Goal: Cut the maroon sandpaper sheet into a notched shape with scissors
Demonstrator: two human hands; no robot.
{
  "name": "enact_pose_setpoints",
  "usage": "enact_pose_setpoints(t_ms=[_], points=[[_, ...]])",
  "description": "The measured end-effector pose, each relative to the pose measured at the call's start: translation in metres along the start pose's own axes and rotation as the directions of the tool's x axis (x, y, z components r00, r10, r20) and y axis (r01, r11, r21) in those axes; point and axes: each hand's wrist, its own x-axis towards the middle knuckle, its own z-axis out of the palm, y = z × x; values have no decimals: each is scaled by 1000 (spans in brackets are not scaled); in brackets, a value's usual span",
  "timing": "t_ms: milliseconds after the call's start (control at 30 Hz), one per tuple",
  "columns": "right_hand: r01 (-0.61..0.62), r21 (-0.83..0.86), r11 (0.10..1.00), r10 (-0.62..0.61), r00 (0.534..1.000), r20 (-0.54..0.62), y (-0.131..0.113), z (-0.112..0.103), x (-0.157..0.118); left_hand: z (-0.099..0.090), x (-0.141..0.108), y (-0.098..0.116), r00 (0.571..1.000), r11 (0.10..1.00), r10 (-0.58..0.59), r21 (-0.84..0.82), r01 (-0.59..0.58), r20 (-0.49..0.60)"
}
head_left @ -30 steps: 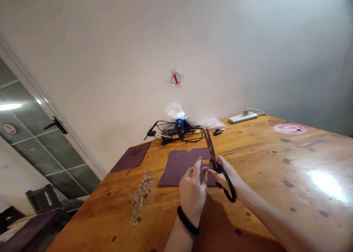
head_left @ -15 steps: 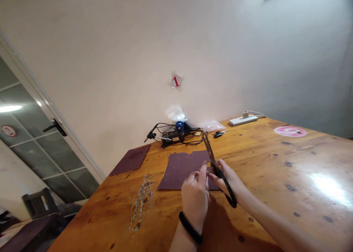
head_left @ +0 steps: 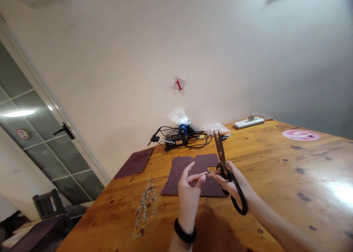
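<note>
My right hand (head_left: 237, 182) is wrapped round a pair of black-handled scissors (head_left: 220, 149), whose blades point up and away with their tips slightly apart. Thumb and forefinger of my left hand (head_left: 189, 189) pinch together, and a tiny dark bit shows at their tips, too small to name. The right hand's fingertips reach close to that pinch; whether they touch it I cannot tell. Beneath both hands lies a dark maroon sheet (head_left: 179, 173) with ragged, cut edges. A row of small wire-like pieces (head_left: 145, 204) lies on the table left of my left hand.
On the wooden table (head_left: 275, 186), a second maroon sheet (head_left: 135, 163) lies at left. A device with a blue reel and black cables (head_left: 179, 136) stands by the wall, near a plastic bag (head_left: 216, 128). Farther right are a white power strip (head_left: 249, 122) and a pink round sticker (head_left: 298, 135).
My hands have drawn slightly apart, and the left hand's fingers have spread from a closer grip into a fingertip pinch. The scissors have turned more upright. The whole view has shifted slightly.
</note>
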Motion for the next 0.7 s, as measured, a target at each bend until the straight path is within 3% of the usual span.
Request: enact_pose_setpoints(t_ms=[100,300,467,700], points=[[31,17,999,-31,1000,-8,4,0,-1,0,1,1,996,994,-82,-68,84,29],[88,92,992,-95,993,68,16,0,-3,7,-1,5,995,993,-94,-72,95,10],[74,95,993,-80,995,62,17,1,-2,9,-3,-1,1000,1000,-16,4,16,-19],[5,96,995,-12,998,68,-5,-3,-5,10,-8,-7,993,989,110,107,-105,-36]])
